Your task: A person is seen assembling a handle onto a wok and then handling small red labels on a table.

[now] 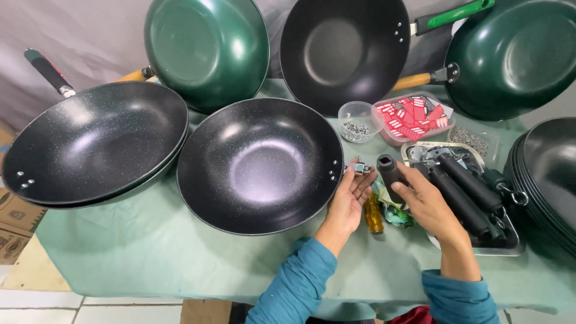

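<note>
A black speckled wok [259, 165] without a handle sits in the middle of the green cloth, its rivet holes facing right. My left hand [351, 195] rests at the wok's right rim, fingers pinching a small metal bracket [360, 168] against it. My right hand [423, 201] holds a black handle [390, 174] with its hollow end pointing up and left, close to the bracket. Under my hands lies a screwdriver with an amber grip [373, 216].
A metal tray [507, 240] with several black handles lies to the right. Behind it stand a clear cup of screws [357, 123] and a box of red labels [414, 117]. Stacked woks [96, 141] fill the left, green woks [207, 51] lean at the back, more pans [549, 180] far right.
</note>
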